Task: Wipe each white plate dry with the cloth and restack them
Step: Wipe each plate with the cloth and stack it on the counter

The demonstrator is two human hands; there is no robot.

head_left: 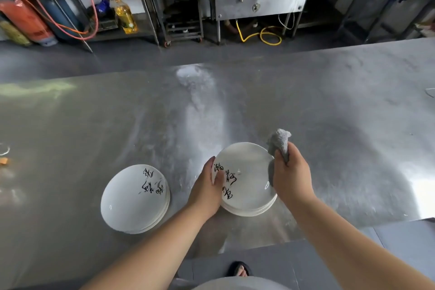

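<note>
On the desk (329, 125), one stack of white plates (131, 205) sat left. Beside it, the left hand (207, 188) gripped the top plate (249, 172) of a second stack (251, 211); the right hand (292, 174) clutched a grey cloth (280, 141) at its right rim.

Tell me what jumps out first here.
The left hand grips the top plate of a white stack at its left rim, while the right hand holds a grey cloth at its right rim. A second stack, also brush-lettered in black, sits to their left on the steel table.
</note>
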